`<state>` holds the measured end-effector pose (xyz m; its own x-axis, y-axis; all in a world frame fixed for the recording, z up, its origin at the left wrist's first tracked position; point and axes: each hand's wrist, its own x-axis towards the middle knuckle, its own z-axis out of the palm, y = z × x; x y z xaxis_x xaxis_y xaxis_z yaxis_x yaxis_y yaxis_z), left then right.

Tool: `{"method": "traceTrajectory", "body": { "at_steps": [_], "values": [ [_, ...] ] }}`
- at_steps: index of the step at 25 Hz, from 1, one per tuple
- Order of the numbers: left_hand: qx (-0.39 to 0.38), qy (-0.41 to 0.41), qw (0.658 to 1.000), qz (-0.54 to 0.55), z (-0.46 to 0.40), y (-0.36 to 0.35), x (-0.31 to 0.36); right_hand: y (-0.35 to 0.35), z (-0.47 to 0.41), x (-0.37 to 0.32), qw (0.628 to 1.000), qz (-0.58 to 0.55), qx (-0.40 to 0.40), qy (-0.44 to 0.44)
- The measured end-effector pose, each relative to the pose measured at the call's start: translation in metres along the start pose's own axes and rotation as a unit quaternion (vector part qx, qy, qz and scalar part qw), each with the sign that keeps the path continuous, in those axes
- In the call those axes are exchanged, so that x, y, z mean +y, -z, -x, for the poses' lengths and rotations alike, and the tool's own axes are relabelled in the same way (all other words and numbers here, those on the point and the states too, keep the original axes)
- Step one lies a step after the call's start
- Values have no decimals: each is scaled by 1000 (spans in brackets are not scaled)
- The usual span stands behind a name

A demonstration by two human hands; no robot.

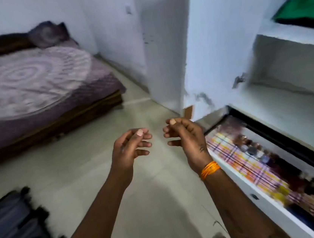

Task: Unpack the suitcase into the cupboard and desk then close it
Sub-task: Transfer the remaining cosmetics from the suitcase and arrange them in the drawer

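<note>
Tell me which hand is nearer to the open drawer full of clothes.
Right. The right hand hangs beside the open drawer, its wrist close to the drawer's front edge. The left hand is further off over bare floor, on the far side of the right hand.

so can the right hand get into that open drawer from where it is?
Probably yes. The right hand is empty, fingers loosely curled, hanging just left of the open drawer. The drawer's top is uncovered and nothing sits between them, though it already looks full of clothes.
</note>
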<state>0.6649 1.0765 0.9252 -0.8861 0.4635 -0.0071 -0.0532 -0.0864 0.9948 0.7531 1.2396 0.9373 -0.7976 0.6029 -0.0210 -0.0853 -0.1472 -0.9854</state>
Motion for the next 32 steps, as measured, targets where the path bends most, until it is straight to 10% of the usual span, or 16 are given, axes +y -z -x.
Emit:
{"method": "traceTrajectory", "body": {
  "at_steps": [9, 18, 32],
  "values": [
    [248, -21, 968, -15, 109, 278, 30, -290, 80, 42, 963, 29, -265, -30],
    [501, 6, 865, 34, 186, 514, 14, -541, 108, 134, 890, 47, -439, -117],
    [581, 93, 806, 67, 172, 778, -40, -824, 140, 293, 818, 117, -517, -224]
  ]
}}
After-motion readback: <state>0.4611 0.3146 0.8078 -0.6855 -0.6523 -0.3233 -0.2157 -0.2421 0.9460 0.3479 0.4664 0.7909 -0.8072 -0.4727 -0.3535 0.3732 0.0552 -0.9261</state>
